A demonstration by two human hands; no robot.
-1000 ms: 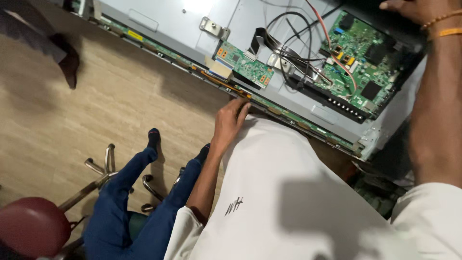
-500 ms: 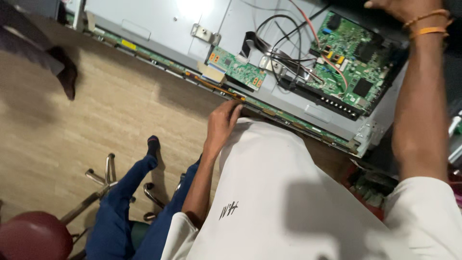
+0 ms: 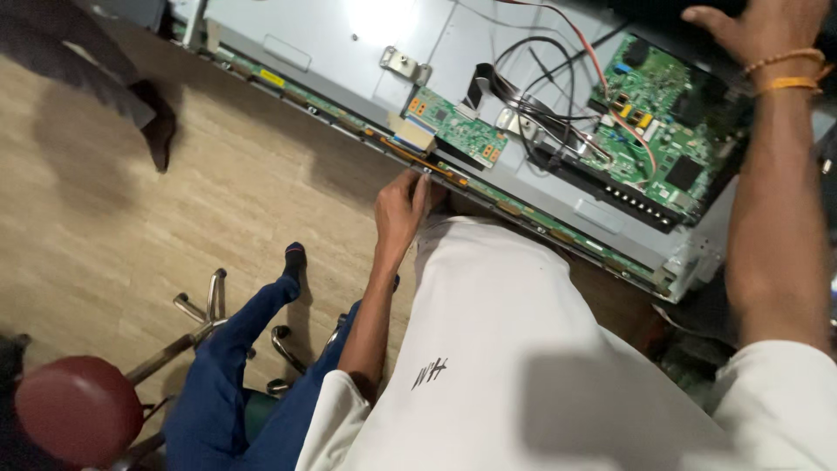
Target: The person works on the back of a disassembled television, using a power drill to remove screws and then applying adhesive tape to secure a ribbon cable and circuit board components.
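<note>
Shift since the earlier frame: the view has drifted so the open panel sits slightly lower and larger; the left hand [image 3: 399, 208] remains at the panel's lower edge, and the right hand [image 3: 758, 30] remains up at one o'clock on the dark upper edge.

Left hand: fingers pressed together, tips touching the thin strip board [image 3: 453, 179] along the bottom edge of the television back [image 3: 349, 35], about twelve o'clock from the white shirt [image 3: 523, 366]. Whether it pinches anything I cannot tell; it looks like a steadying touch on the edge.

Right hand: at one o'clock, fingers curled over a dark edge above the main green board [image 3: 671, 131]; likely bracing the set, but the fingertips are cut off by the frame, so the grip cannot be told.

Work piece: the television lies back-up, tilted across the top, its small green board [image 3: 458, 131] at eleven o'clock of the left hand, with black cables [image 3: 532, 96] running to the main board at two o'clock.

Surroundings: wooden floor [image 3: 131, 227] at nine o'clock; red stool [image 3: 78, 406] at seven; blue trouser legs [image 3: 227, 375] stretched beneath.

Hidden: the shirt covers the panel's near corner; the wristbands [image 3: 789, 74] and forearm mask its right end.
</note>
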